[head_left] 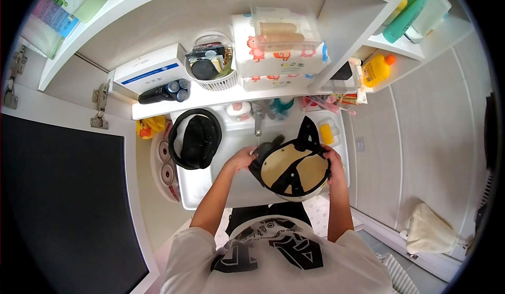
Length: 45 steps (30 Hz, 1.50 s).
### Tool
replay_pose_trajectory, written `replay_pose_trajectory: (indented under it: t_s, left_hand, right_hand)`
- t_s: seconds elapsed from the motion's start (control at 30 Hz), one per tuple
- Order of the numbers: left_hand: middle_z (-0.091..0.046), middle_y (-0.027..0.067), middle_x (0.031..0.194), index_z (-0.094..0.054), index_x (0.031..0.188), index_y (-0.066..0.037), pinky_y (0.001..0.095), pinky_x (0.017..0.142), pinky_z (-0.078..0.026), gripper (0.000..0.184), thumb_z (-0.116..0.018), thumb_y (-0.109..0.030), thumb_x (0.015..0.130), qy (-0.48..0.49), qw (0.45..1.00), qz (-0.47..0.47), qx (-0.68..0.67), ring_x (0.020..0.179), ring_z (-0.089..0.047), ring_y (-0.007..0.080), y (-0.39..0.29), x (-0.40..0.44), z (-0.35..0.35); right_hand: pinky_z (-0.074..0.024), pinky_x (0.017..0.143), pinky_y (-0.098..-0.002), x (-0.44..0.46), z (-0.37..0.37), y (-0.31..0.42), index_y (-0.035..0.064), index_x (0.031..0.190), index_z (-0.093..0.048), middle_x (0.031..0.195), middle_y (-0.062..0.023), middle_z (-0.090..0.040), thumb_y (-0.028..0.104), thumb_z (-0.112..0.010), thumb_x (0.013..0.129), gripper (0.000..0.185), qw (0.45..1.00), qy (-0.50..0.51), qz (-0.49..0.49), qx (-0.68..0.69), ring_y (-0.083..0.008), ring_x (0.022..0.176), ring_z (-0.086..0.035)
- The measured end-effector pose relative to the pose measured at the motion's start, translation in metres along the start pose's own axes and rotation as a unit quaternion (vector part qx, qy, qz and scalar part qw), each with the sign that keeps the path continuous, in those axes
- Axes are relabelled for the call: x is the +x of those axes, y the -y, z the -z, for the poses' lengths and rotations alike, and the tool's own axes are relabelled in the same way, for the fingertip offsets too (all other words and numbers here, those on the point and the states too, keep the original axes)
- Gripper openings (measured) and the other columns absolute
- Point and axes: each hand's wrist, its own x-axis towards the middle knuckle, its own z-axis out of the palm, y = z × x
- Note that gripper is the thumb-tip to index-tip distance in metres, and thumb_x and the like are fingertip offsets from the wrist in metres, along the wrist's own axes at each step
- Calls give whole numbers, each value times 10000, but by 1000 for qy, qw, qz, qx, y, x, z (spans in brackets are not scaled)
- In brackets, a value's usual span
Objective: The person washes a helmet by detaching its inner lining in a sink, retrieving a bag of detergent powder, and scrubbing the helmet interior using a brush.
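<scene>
An upturned helmet [273,170] with a tan inside and black straps is held over the white sink [231,186]. My right hand [335,166] grips its right rim, fingers curled over the edge. On the opposite side my left hand [243,158] is closed at the helmet's edge, against a dark grey piece [267,151]; I cannot tell whether that is a cloth or part of the helmet. A black padded helmet liner [197,141] rests at the sink's left side, apart from both hands. The faucet [258,119] stands behind the helmet.
An electric shaver [164,92], a white box [150,68], a white basket [218,81] and tissue packs [279,57] crowd the shelf above. A yellow sponge [326,134] lies at the sink's right. An open mirrored door [68,194] stands at left.
</scene>
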Motion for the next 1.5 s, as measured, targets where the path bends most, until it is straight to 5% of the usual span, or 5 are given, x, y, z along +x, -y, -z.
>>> replay_pose_trajectory:
  t_s: [0.27,0.5,0.7,1.0,1.5]
  left_hand:
    - [-717,59,1045,-613,1335,-105,300,648,-532,438,-722,-169,916,15,1000,-24,-13,820,-666,148,12,11,-8]
    - [-704,188,761,-751,754,-42,425,718,-529,669,-614,-690,850,-198,956,-40,212,754,-689,355,-10,7,-9]
    - [-736,140,836,-751,895,-20,374,786,-527,470,-711,-488,877,-153,931,-61,325,827,-702,273,-23,5,3]
    - [-717,65,1051,-620,1282,-38,310,913,-483,351,-661,-56,934,29,981,-169,92,1009,-633,162,3,22,15]
    - [-709,208,815,-749,815,-36,455,753,-541,591,-586,-597,908,-190,903,-78,378,841,-677,411,-56,-13,-1]
  right_hand:
    - [-518,920,-328,20,8,-1,-24,1251,-608,1115,-112,-667,103,-536,826,449,998,7,-29,-51,-231,1006,-641]
    - [-510,922,-311,22,-9,-2,-22,1252,-622,1125,-111,-679,78,-540,839,432,998,46,-34,-21,-223,1019,-642]
    - [-506,940,-322,26,-12,-4,-52,1256,-607,1155,-126,-674,72,-545,825,453,998,47,-49,2,-238,1036,-644]
    - [-511,923,-321,31,-13,-6,-66,1256,-595,1153,-134,-667,69,-549,823,457,996,77,-39,-23,-239,1032,-643]
    - [-524,917,-324,34,-13,-14,-64,1277,-581,1160,-150,-666,92,-526,801,504,996,75,-58,1,-240,1017,-653]
